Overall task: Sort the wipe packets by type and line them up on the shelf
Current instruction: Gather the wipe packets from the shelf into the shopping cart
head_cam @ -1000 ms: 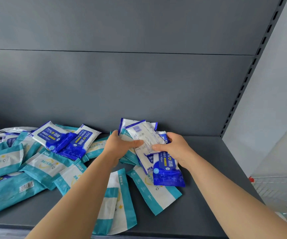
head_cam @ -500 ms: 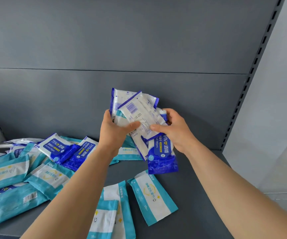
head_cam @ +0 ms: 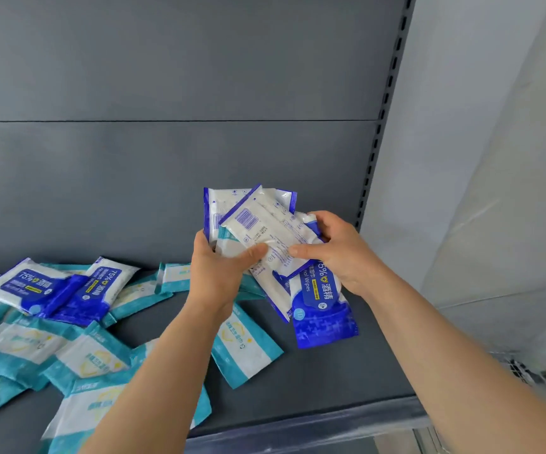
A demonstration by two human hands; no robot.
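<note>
Blue-and-white packets (head_cam: 265, 229) fan out above the shelf's (head_cam: 330, 385) right half, gripped between your left hand (head_cam: 215, 270) and right hand (head_cam: 340, 253). They look light, soft and slippery, so pinch across the flat middles; teal packets (head_cam: 94, 358) lie scattered leftward.

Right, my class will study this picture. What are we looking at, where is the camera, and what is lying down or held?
There is no machine here: a person works with bare hands, and the camera sits on their head, looking forward and down. So the arms reach in from below. The left hand and right hand together grip a fanned bunch of mostly blue wipe packets, lifted above a grey shelf. On the shelf lie loose teal packets, unsorted and overlapping, with two more blue packets on top of them at the left.
</note>
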